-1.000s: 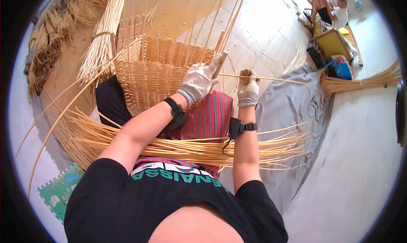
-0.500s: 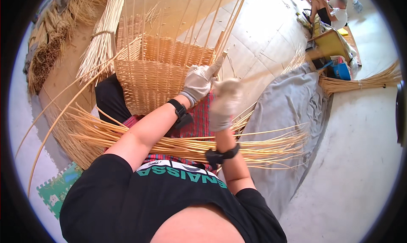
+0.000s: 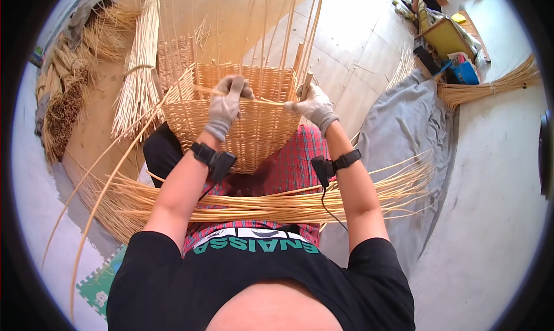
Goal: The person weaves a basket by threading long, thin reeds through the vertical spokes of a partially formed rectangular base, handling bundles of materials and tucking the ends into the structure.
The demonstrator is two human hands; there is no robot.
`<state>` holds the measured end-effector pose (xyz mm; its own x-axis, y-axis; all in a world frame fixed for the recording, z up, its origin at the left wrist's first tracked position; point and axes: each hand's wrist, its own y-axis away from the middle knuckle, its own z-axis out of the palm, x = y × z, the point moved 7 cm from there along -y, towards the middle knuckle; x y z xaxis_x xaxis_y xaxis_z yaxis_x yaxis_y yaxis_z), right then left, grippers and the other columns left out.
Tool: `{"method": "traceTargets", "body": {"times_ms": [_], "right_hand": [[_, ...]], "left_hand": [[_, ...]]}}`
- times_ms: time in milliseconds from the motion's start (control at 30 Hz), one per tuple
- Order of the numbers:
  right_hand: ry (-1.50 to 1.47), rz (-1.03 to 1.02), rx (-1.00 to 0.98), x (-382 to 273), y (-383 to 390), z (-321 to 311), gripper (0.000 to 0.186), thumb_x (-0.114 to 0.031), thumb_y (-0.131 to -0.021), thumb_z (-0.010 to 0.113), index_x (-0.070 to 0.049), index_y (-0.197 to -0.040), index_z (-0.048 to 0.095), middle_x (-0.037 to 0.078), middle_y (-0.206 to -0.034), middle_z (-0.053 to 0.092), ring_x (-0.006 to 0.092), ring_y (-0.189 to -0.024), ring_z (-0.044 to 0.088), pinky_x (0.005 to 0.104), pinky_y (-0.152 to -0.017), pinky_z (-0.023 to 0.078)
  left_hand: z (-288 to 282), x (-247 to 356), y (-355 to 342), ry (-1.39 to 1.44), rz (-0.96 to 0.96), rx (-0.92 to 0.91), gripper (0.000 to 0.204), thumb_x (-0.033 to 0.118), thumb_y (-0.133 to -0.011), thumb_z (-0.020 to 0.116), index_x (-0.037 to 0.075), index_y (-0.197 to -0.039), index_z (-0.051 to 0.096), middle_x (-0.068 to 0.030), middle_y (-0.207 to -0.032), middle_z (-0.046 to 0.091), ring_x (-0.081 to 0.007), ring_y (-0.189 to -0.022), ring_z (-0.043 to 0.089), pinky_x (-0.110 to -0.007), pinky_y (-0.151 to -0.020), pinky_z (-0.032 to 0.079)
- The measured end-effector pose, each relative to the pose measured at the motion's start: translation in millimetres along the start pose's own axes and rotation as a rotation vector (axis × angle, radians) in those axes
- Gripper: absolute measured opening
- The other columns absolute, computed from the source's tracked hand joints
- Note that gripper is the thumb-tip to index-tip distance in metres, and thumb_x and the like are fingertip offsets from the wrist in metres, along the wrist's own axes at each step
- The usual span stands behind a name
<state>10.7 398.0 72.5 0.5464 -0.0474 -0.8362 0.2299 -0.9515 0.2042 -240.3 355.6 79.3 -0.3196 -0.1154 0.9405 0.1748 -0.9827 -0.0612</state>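
Observation:
A partly woven wicker basket (image 3: pixel 259 132) stands tilted against my lap, its tall upright stakes (image 3: pixel 265 31) rising from the walls. My left hand (image 3: pixel 224 105), in a pale work glove, is closed on a thin wicker strand (image 3: pixel 265 102) at the near wall's top edge. The strand runs from there toward the right corner. At that corner my right hand (image 3: pixel 317 107), also gloved, is closed on the basket's edge, with a thick corner stick (image 3: pixel 306 84) beside its fingers. Its fingertips are partly hidden.
A bundle of long wicker rods (image 3: pixel 277 207) lies across my lap. Pale rods (image 3: pixel 137 83) and dried bundles (image 3: pixel 63 100) lie to the left. A grey cloth (image 3: pixel 392 135) covers the floor at right, near a blue container (image 3: pixel 465 72) and another rod bundle (image 3: pixel 496 85).
My left hand has moved left along the near edge from the right corner. My right hand, blurred by motion before, has moved up to that corner. The basket has shifted slightly right.

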Motion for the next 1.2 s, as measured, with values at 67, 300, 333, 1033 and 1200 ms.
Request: {"method": "traceTargets", "body": {"times_ms": [67,300,333,1033,1200], "right_hand": [[0.084,0.041,0.136,-5.5,3.6,-1.0,0.056,-0.032,-0.067,0.091,-0.001,-0.107,0.067,0.015,-0.101,0.07,0.0287,-0.095,0.067,0.0409,-0.085,0.054],[0.193,-0.105,0.852,-20.9,15.8,40.5,0.034,-0.019,-0.084,0.077,-0.005,-0.112,0.063,0.02,-0.103,0.061,0.0369,-0.094,0.064,0.0454,-0.081,0.052],[0.101,-0.139,0.85,-12.9,18.2,40.0,0.03,-0.016,-0.086,0.074,-0.006,-0.111,0.063,0.02,-0.101,0.061,0.0367,-0.093,0.064,0.0443,-0.08,0.052],[-0.798,-0.06,-0.037,-84.0,190.9,96.3,0.036,-0.019,-0.107,0.057,-0.005,-0.139,0.056,0.005,-0.111,0.065,0.0105,-0.09,0.062,0.0256,-0.076,0.053],[0.16,-0.48,0.829,-119.4,198.6,-91.6,0.018,-0.022,-0.107,0.056,-0.004,-0.109,0.061,0.01,-0.111,0.066,0.0172,-0.096,0.063,0.0294,-0.082,0.053]], "left_hand": [[37.9,38.8,-23.4,-0.343,0.008,-0.106,0.037,0.036,-0.102,0.064,0.0,-0.098,0.066,-0.0038,-0.079,0.069,-0.0134,-0.071,0.067,-0.028,-0.067,0.057],[177.9,84.1,-16.7,-1.017,0.949,-0.319,0.068,0.048,-0.091,0.074,0.01,-0.142,0.051,-0.0182,-0.125,0.068,-0.0342,-0.11,0.068,-0.045,-0.098,0.052],[167.0,88.6,3.3,-0.942,0.809,-0.369,0.063,0.045,-0.091,0.074,0.009,-0.138,0.054,-0.0188,-0.126,0.067,-0.0352,-0.111,0.067,-0.045,-0.097,0.053],[35.7,111.7,144.8,-1.208,0.523,-0.653,0.02,0.019,-0.086,0.07,0.017,-0.107,0.071,-0.0042,-0.084,0.069,-0.026,-0.082,0.068,-0.039,-0.074,0.052],[-57.7,122.2,91.4,-1.057,0.411,-0.297,0.022,0.007,-0.085,0.075,0.011,-0.106,0.072,-0.0073,-0.089,0.073,-0.023,-0.083,0.069,-0.036,-0.078,0.053]]}}
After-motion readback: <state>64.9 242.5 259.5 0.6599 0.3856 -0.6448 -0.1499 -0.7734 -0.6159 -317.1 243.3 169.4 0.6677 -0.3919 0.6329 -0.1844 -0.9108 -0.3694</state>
